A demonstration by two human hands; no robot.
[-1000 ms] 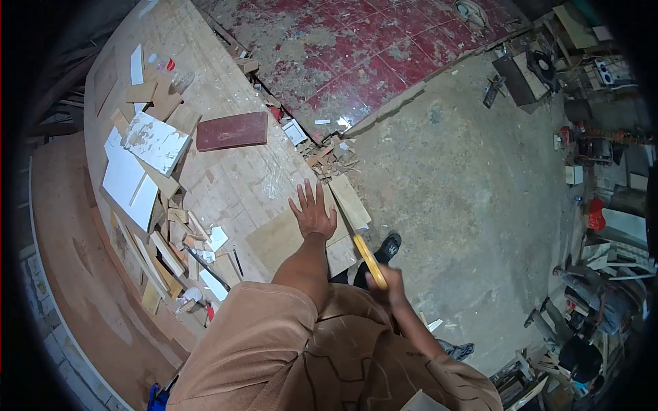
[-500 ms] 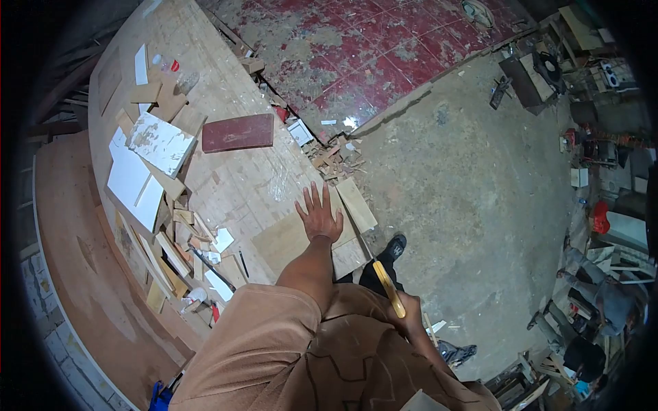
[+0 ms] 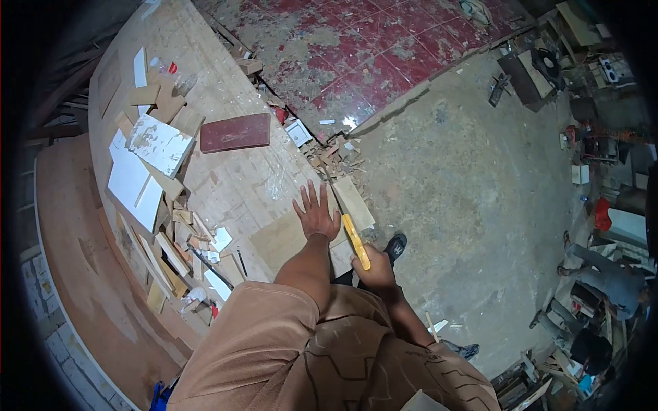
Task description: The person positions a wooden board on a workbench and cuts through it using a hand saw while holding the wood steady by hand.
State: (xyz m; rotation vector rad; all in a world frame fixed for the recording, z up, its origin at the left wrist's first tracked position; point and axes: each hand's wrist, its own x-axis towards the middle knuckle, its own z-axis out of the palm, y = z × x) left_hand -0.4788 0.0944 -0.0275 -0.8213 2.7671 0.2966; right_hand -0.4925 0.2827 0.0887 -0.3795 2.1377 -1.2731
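My left hand [image 3: 317,212] lies flat with its fingers spread on a thin light-brown board [image 3: 277,241] at the right edge of the wooden worktable [image 3: 226,181]. Just right of it, my right hand [image 3: 374,266] is closed around the yellow handle of a saw [image 3: 356,241]. The saw's thin blade points up along the board's edge and is only partly visible. Beyond the table edge a pale wood piece [image 3: 354,202] slants downward. A black pencil-like stick [image 3: 242,262] lies left of the board.
A dark red block [image 3: 235,133], white panels [image 3: 135,181] and wood offcuts lie on the table. Small scraps [image 3: 336,159] are heaped by its right edge. My shoe [image 3: 395,246] is on the concrete floor. Two people are at the lower right, one in a grey shirt [image 3: 617,291].
My right hand and the saw have moved up and to the left, along the board's edge. My left hand stays on the board. The person in grey has shifted slightly.
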